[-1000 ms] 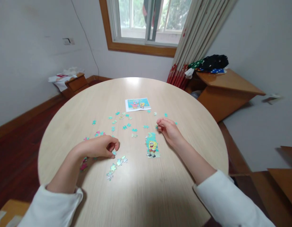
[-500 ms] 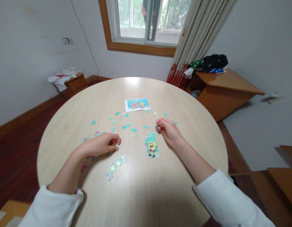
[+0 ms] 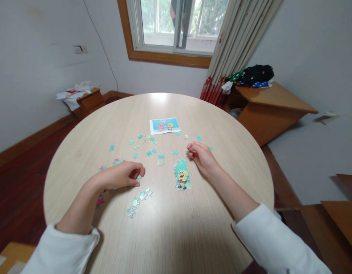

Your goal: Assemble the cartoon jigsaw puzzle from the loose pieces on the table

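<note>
My left hand (image 3: 121, 175) is low over the left side of the table, fingers curled towards the thumb. A small puzzle piece (image 3: 139, 177) shows between thumb and fingertips. Pink and teal pieces (image 3: 100, 201) lie partly hidden around this hand. My right hand (image 3: 203, 156) pinches a small puzzle piece (image 3: 187, 152), mostly covered by the fingertips. Just below and left of it lies a joined puzzle section (image 3: 182, 175) with a yellow sponge cartoon figure on teal. Pale green and whitish pieces (image 3: 135, 201) form a slanting row nearer to me.
A printed reference picture (image 3: 164, 126) lies towards the back of the round table (image 3: 176, 236). Loose teal pieces (image 3: 149, 153) are scattered between it and my hands. Beyond the table stand a wooden desk (image 3: 275, 97) with cloths on it, a curtain (image 3: 235, 42) and a window.
My left thumb has drawn back a little from the fingers, so more of the piece there shows. My right hand stays almost still. The view has shifted slightly.
</note>
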### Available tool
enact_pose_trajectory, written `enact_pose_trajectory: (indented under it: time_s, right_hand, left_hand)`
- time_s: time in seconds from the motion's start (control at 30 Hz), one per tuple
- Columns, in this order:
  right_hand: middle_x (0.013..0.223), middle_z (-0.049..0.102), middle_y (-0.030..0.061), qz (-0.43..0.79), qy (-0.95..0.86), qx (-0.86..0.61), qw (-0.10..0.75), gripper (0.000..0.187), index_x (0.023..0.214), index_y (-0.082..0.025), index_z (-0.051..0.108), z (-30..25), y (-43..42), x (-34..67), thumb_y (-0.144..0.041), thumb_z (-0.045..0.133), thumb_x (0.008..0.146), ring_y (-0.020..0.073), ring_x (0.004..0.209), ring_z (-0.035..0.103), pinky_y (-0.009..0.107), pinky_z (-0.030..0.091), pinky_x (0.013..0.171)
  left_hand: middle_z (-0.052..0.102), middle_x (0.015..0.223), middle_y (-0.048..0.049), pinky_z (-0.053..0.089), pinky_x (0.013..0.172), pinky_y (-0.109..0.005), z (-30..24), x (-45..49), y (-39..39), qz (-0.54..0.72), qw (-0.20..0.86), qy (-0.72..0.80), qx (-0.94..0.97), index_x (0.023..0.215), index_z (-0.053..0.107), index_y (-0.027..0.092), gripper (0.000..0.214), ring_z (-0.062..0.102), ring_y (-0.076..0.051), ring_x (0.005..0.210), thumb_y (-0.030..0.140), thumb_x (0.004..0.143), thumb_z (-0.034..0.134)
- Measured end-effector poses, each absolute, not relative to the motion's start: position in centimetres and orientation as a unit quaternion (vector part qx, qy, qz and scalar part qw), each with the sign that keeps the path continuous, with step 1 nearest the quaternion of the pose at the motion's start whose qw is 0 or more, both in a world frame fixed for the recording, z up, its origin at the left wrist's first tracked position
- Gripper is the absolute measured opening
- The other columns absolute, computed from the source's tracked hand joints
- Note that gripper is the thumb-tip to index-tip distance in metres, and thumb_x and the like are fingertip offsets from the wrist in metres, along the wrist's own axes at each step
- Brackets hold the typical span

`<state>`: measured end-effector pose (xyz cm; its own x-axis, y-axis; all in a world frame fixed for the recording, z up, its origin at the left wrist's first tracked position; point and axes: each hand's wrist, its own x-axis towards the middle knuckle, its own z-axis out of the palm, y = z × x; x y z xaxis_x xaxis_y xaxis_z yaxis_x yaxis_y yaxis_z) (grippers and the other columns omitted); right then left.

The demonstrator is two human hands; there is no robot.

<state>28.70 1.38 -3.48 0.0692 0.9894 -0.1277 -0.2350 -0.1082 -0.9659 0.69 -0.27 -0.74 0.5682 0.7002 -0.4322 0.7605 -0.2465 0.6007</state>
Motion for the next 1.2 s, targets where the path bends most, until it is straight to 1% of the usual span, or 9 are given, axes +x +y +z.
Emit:
enact_pose_trajectory:
  time_s: [0.27, 0.4, 0.53, 0.63, 0.8, 1.2]
  right_hand:
    - [0.052, 0.044, -0.0047, 0.561, -0.388, -0.490, 0.543, 0.010, 0.056, -0.018, 0.059, -3.50, 1.45, 28.69, -0.026, 0.063, 0.052, 0.0071, 0.050, 0.037, 0.023, 0.024, 0.049]
    - [0.054, 0.045, -0.0040, 0.559, -0.396, -0.491, 0.538, 0.010, 0.057, -0.018, 0.059, -3.45, 1.39, 28.76, -0.027, 0.062, 0.053, 0.0074, 0.051, 0.038, 0.023, 0.025, 0.049]
    - [0.054, 0.045, -0.0040, 0.559, -0.398, -0.492, 0.536, 0.010, 0.057, -0.019, 0.058, -3.43, 1.38, 28.77, -0.027, 0.061, 0.053, 0.0078, 0.051, 0.037, 0.024, 0.025, 0.049]
    - [0.053, 0.045, -0.0041, 0.559, -0.396, -0.489, 0.540, 0.009, 0.057, -0.018, 0.058, -3.41, 1.39, 28.72, -0.026, 0.061, 0.053, 0.0075, 0.051, 0.037, 0.024, 0.024, 0.049]
    - [0.052, 0.044, -0.0044, 0.558, -0.396, -0.484, 0.545, 0.009, 0.057, -0.018, 0.059, -3.41, 1.40, 28.67, -0.026, 0.062, 0.053, 0.0073, 0.050, 0.036, 0.023, 0.023, 0.049]
    - [0.053, 0.043, -0.0048, 0.561, -0.397, -0.487, 0.540, 0.009, 0.057, -0.018, 0.058, -3.54, 1.42, 28.75, -0.026, 0.060, 0.054, 0.0067, 0.050, 0.036, 0.024, 0.023, 0.049]
  left_hand:
    - [0.046, 0.066, 0.0031, 0.031, 0.057, -0.025, -0.65, 0.82, -0.26, -0.026, 0.400, 0.475, 0.784, 0.078, 0.051, 0.019, 0.018, 0.042, -0.013, 0.062, 0.034, 0.070, 0.056]
    - [0.050, 0.070, 0.0022, 0.034, 0.059, -0.025, -0.65, 1.00, -0.17, 0.001, 0.365, 0.499, 0.786, 0.086, 0.054, 0.019, 0.022, 0.045, -0.013, 0.063, 0.036, 0.072, 0.056]
    - [0.057, 0.081, -0.0011, 0.038, 0.065, -0.027, -1.16, 0.88, 0.13, 0.036, 0.321, 0.516, 0.793, 0.094, 0.057, 0.019, 0.027, 0.050, -0.015, 0.070, 0.036, 0.072, 0.059]
    - [0.058, 0.084, -0.0027, 0.039, 0.069, -0.028, -1.27, 0.88, 0.22, 0.034, 0.306, 0.512, 0.802, 0.089, 0.058, 0.018, 0.024, 0.051, -0.016, 0.074, 0.035, 0.072, 0.060]
    - [0.056, 0.085, -0.0025, 0.039, 0.071, -0.029, -1.07, 1.07, 0.09, 0.029, 0.302, 0.495, 0.814, 0.081, 0.056, 0.018, 0.016, 0.050, -0.015, 0.073, 0.031, 0.072, 0.058]
    - [0.053, 0.084, -0.0023, 0.039, 0.070, -0.028, -0.99, 1.08, -0.06, 0.027, 0.308, 0.478, 0.822, 0.080, 0.053, 0.019, 0.013, 0.047, -0.016, 0.072, 0.031, 0.075, 0.055]
